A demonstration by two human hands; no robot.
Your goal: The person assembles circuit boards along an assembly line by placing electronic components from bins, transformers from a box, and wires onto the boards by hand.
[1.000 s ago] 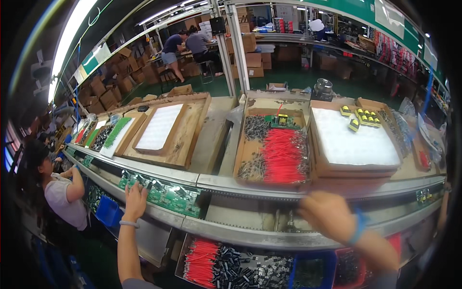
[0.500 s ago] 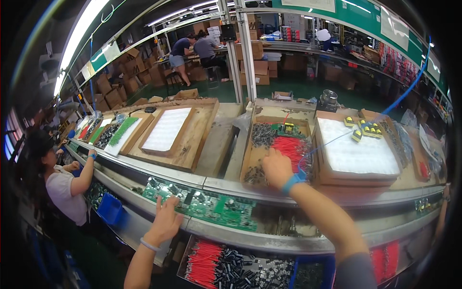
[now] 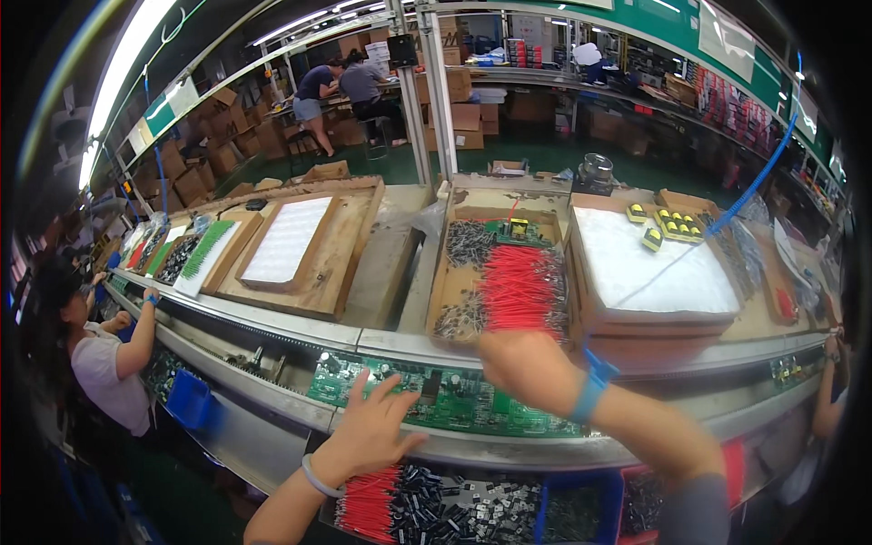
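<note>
A long green circuit board (image 3: 468, 404) with many small parts lies in the rail channel in front of me. My left hand (image 3: 377, 427) is over its left half, fingers spread and holding nothing visible. My right hand (image 3: 527, 371) hovers above the right half, between the board and the cardboard tray (image 3: 442, 289). Its fingers are curled, their tips hidden, and anything held is too small to make out. In the tray lie red-sleeved leads (image 3: 522, 286), loose metal-legged components (image 3: 465, 245) and a small board with a yellow transformer (image 3: 519, 229).
Below the rail are bins of red leads (image 3: 371, 509), black components (image 3: 418, 500) and a blue bin (image 3: 568, 518). A white foam-topped box (image 3: 654, 263) carries yellow transformers (image 3: 677, 224). A co-worker (image 3: 113, 354) sits at left; another person's arm (image 3: 828, 391) shows at right.
My right hand has come out of the tray, toward me and over the board. The board has slid right along the rail, and my left hand has shifted right with its fingers spread.
</note>
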